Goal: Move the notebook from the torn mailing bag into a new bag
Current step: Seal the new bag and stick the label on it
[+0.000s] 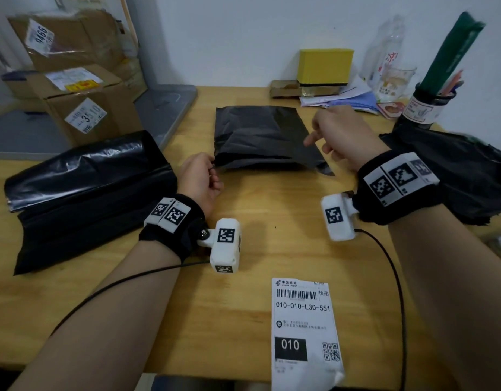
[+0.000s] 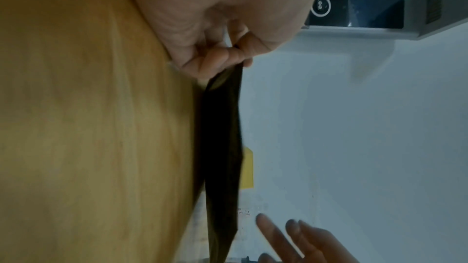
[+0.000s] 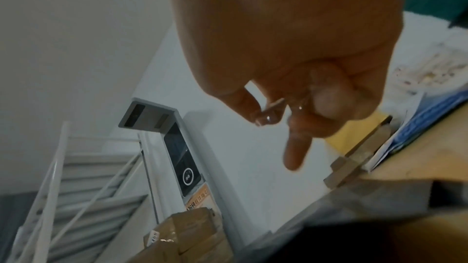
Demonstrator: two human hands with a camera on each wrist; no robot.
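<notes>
Your head camera looks down and forward over wooden table [image 1: 257,249], both hands at mid-range. Left wrist camera sits close behind left hand [image 2: 215,33], rolled sideways, table at 9 o'clock, wall at 3. Right wrist camera close behind right hand [image 3: 291,47], tilted. All views share black bag [image 1: 260,136].

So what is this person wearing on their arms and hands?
Both forearms are bare, no sleeves or gloves. Each wrist carries a black band with white square-patterned marker tiles, plus a white boxy camera unit bearing the same markers. A thin black cable trails from each unit.
</notes>
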